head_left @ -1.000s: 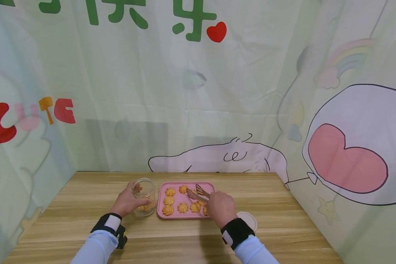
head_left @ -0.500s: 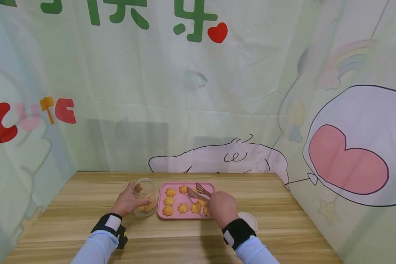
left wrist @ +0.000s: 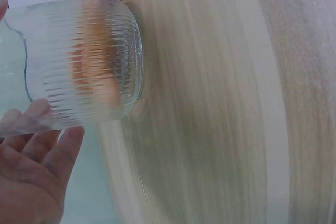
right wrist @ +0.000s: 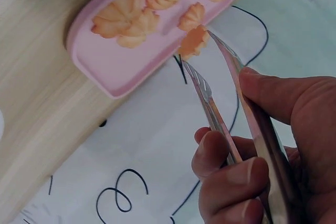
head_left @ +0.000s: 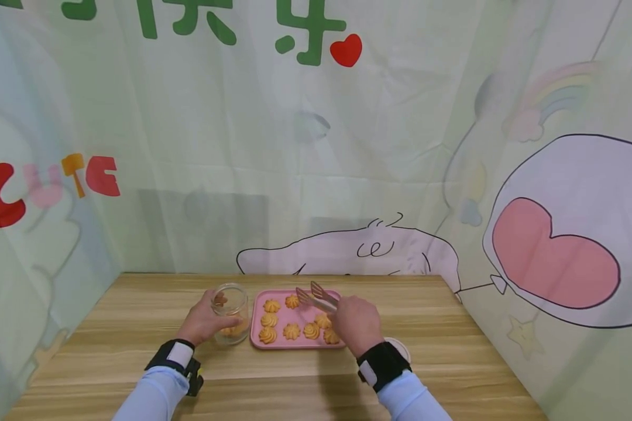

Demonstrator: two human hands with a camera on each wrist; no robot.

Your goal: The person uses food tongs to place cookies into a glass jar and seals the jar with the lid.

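My left hand [head_left: 204, 321] grips an open glass jar [head_left: 234, 310] standing left of the tray, thumb across its near side. Inside the ribbed jar, golden cookies [left wrist: 97, 72] lie at the bottom. My right hand [head_left: 355, 324] holds metal tongs [head_left: 321, 299] with slotted tips over the far right part of the pink tray [head_left: 300, 346]. In the right wrist view a ridged cookie [right wrist: 193, 41] sits between the tong tips, overlapping the tray's rim. Several piped cookies [head_left: 292, 331] lie on the tray.
A white round lid [head_left: 403, 349] lies on the wooden table [head_left: 274, 383], partly hidden behind my right wrist. A printed cloth backdrop [head_left: 200, 146] rises behind the table and along both sides.
My right hand and the tongs have risen a little toward the back, uncovering more of the cookie at the tray's near right corner. My left hand and the jar have stayed in place.
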